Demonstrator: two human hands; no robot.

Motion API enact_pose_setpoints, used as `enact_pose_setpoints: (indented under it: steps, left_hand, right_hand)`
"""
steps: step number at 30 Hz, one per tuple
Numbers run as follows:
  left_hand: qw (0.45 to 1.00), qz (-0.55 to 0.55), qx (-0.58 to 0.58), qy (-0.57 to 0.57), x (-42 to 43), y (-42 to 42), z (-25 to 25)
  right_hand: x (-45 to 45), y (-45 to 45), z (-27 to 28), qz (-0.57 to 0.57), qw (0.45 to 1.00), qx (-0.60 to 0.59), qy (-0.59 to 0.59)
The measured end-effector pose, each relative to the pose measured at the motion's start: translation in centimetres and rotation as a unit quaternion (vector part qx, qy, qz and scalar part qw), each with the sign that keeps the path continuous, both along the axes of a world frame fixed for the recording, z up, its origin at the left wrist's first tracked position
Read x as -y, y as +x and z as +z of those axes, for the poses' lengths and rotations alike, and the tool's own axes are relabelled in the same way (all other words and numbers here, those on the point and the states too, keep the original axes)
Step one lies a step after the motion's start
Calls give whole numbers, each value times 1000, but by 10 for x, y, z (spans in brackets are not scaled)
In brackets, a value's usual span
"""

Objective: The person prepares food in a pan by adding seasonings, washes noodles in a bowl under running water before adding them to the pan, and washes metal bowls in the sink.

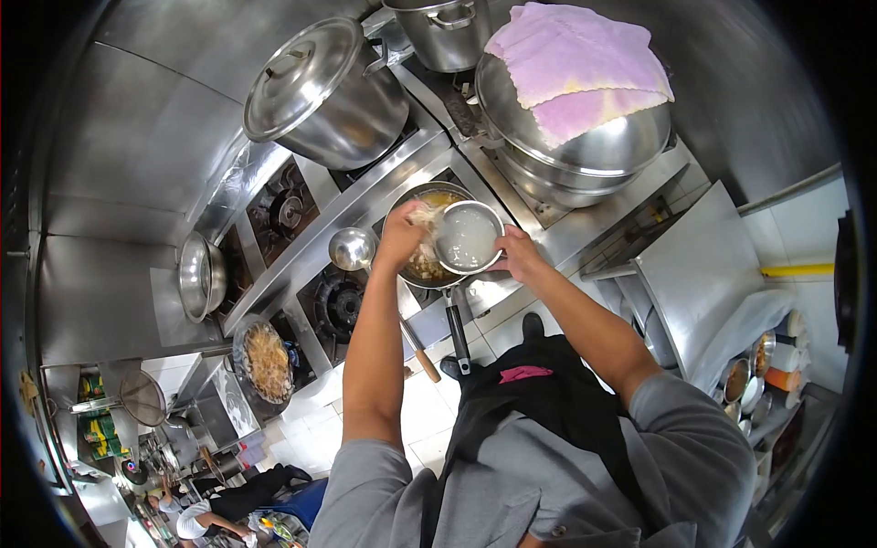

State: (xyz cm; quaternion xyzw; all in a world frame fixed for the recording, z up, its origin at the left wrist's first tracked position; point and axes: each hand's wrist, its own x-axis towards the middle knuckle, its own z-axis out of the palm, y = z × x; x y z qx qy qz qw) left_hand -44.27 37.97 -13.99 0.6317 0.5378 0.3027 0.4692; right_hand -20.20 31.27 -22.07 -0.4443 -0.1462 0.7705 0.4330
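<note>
- Sitting left of our frying pan [422, 270] is a shiny ladle [352, 248] with a wooden handle.
- Our left hand [400, 236] is over the pan, its fingers bent around some pale food [423, 219]. It looks a bit blurry.
- We see bits of food in the pan.
- Our small bowl [468, 237] of cloudy water is over the pan's right side.
- Our right hand [517, 254] grips the bowl's edge.

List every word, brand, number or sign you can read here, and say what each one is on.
No text can be read in this view.
Green-and-yellow packages: markings too small and blurred to read.
Orange container: no lettering distinguishable.
Bowl, pan handle, lidded pot: no legible lettering.
</note>
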Motion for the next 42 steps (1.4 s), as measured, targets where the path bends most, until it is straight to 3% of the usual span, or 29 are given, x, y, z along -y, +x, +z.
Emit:
enact_pose_setpoints:
  steps: [2, 4, 6, 7, 9, 10, 11, 12, 14, 16, 19, 21, 25, 28, 30, 33, 37, 39, 40, 42]
  left_hand:
    - [997, 61, 21, -46, -10, -23, -5]
    - [996, 59, -34, -51, -16, -36, -23]
    - [964, 88, -219, -126, -21, -46, -68]
    - [964, 38, -264, -10, -19, -43, -75]
    - [949, 34, -311, -23, -13, -42, -87]
    - [932, 29, -359, -35, -7, -28, -69]
    - [916, 39, -397, 46, -7, -18, -61]
    - [917, 36, -394, 45, -5, -5, -43]
    - [981, -68, -178, 25, 4, 27, -4]
    - [932, -192, -282, 119, 15, 54, 1]
    - [920, -226, -301, 113, 27, 83, 2]
    - [877, -231, -413, 82, 31, 91, -7]
    - [871, -267, -409, 48, 29, 86, -21]
    - [884, -279, -376, 13, 25, 78, -42]
    - [888, -292, -352, 52, 23, 73, -55]
    - [891, -294, -344, 31, 22, 76, -33]
    - [921, -247, -300, 9, 14, 69, -44]
    - [956, -194, -117, -189, 8, 55, -39]
    - [956, -194, -116, -188, 7, 48, -34]
    - [967, -136, 43, -210, 4, 35, -20]
  right_hand:
    - [0, 6, -3, -5, 1000, 5, 6]
    - [1, 12, -5, -14, 1000, 8, -4]
    - [1, 14, -9, -13, 1000, 20, -11]
    - [2, 16, -6, -25, 1000, 15, -12]
    - [4, 21, -1, -41, 999, 13, -15]
    - [5, 24, 0, -35, 999, 25, -14]
    - [5, 27, 0, -30, 999, 37, -13]
    - [4, 29, -1, -32, 999, 40, -15]
    - [3, 29, -5, -6, 1000, 25, -5]
    - [4, 24, -3, -3, 1000, 13, -15]
    - [-1, 13, 0, -3, 1000, -12, -21]
    - [-3, 10, 1, -14, 999, -13, -27]
    - [-10, 5, -5, 13, 1000, 13, -7]
    - [-17, 2, -10, 19, 1000, 11, 9]
    - [-19, 0, -6, 17, 1000, 18, 15]
    - [-19, -2, 6, 12, 1000, 24, 4]
    - [-21, -1, 11, 25, 1000, 13, -9]
    - [-21, -1, 8, 20, 1000, 4, -10]
    - [-21, -1, 8, 20, 1000, 4, -10]
    - [-22, -1, 11, 3, 1000, 5, -11]
